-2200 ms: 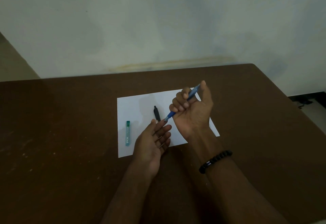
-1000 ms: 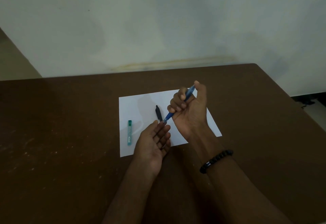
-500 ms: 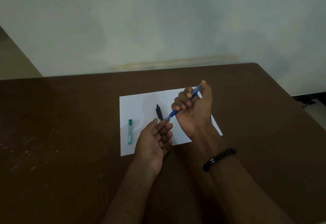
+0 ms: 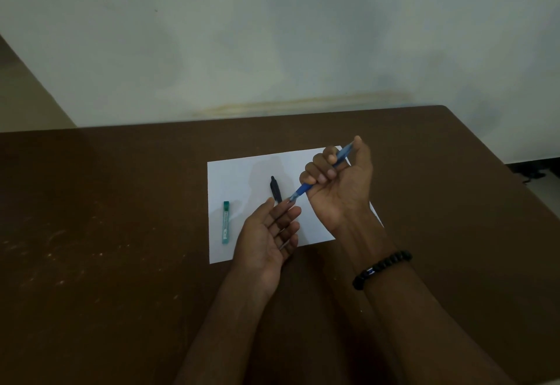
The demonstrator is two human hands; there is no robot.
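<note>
My right hand [image 4: 339,187] grips a blue mechanical pencil [image 4: 303,190] in its fist, thumb over the top end, tip slanting down-left. Just under that tip my left hand [image 4: 266,233] lies palm up with its fingers straight, and the fingertips reach almost to the pencil's point. A black pen [image 4: 275,189] lies on the white paper sheet [image 4: 236,178], its lower part hidden behind my left fingers. A green lead case [image 4: 225,222] rests on the paper's left side.
The paper lies on a dark brown table [image 4: 106,218], whose far edge meets a pale wall [image 4: 272,35]. The table's right edge runs diagonally at the right, with floor beyond. A black bead bracelet [image 4: 381,268] circles my right wrist.
The right thumb dipped onto the pencil's top and rose again. Both hands otherwise stay in place, the left palm held under the tip.
</note>
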